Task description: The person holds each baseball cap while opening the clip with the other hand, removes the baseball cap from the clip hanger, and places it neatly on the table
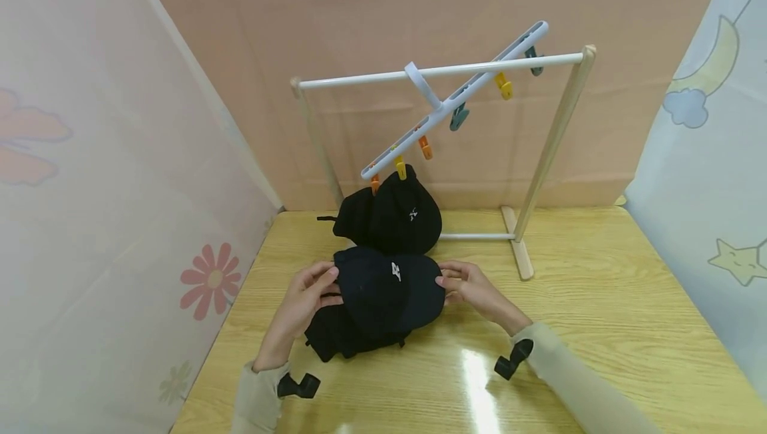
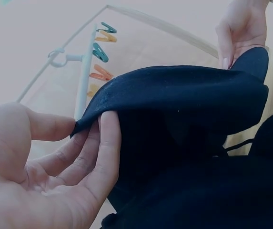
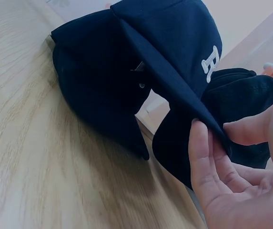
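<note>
A dark navy baseball cap (image 1: 371, 294) with a white letter on its front is held between both hands, above the wooden table. My left hand (image 1: 308, 297) pinches the cap's back edge, thumb on top and fingers beneath, as the left wrist view shows. At the opposite end, my right hand (image 1: 470, 287) pinches the brim (image 3: 174, 81) between thumb and fingers. Beneath it a second dark cap (image 3: 93, 81) lies on the table, partly hidden. Behind, a black cap (image 1: 413, 221) with a small white logo is at the lower end of the clip hanger, against its orange and yellow clips.
A rack with a white top bar (image 1: 359, 79) and wooden legs (image 1: 554, 154) stands at the back of the table (image 1: 587, 301). From the bar hangs a slanted white clip hanger (image 1: 443, 111) with several coloured clips. Patterned cloth walls (image 1: 90, 254) enclose the sides.
</note>
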### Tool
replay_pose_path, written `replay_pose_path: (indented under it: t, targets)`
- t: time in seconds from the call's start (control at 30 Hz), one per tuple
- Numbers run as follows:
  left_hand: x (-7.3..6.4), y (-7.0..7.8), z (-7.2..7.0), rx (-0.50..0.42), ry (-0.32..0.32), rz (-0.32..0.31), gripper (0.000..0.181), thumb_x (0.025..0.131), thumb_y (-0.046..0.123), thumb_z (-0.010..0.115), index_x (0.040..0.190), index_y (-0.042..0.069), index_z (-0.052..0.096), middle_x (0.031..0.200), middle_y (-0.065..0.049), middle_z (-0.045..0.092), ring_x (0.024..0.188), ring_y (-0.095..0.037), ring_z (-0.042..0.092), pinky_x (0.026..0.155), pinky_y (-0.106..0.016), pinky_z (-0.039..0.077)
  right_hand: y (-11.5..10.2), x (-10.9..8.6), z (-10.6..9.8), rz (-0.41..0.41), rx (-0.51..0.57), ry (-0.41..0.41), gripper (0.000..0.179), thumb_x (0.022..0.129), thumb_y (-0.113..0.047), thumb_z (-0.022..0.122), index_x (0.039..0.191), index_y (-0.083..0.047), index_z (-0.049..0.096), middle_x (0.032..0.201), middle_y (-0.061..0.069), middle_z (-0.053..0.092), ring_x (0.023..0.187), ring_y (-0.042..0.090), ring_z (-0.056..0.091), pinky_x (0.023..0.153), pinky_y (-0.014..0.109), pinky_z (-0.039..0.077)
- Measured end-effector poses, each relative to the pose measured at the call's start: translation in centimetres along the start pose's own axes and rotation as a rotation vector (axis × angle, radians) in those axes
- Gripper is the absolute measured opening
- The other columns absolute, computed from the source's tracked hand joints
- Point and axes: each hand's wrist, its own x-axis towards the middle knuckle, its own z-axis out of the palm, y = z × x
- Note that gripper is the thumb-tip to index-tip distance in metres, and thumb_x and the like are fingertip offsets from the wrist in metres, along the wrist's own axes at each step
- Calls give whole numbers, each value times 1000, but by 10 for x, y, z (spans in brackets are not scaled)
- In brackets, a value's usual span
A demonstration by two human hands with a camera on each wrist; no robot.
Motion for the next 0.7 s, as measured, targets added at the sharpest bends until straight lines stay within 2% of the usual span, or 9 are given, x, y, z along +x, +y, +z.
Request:
replay_pose_path:
  t: [0.3,0.47,0.7]
  targets:
    - [0,-11,-1,36,40,-31,34,113,13,54,133,-14,57,97,1,68,84,-13,71,79,-29,65,10,6,6,25,-12,66,55,104,-6,65,152,13,46,109,7,67,78,14,69,73,39,64]
    - [-1,-13,-1,54,54,-45,34,113,13,55,133,-14,58,96,-1,69,83,-14,71,78,-29,65,14,9,5,30,-30,65,52,104,-8,66,151,10,49,106,8,67,76,17,70,72,37,64]
    - [-1,-17,-1,111,116,-64,31,112,10,56,134,-10,61,99,-5,70,85,-16,72,78,-30,65,19,14,8,26,-59,58,53,104,-9,67,151,10,50,111,14,69,74,20,71,69,39,64]
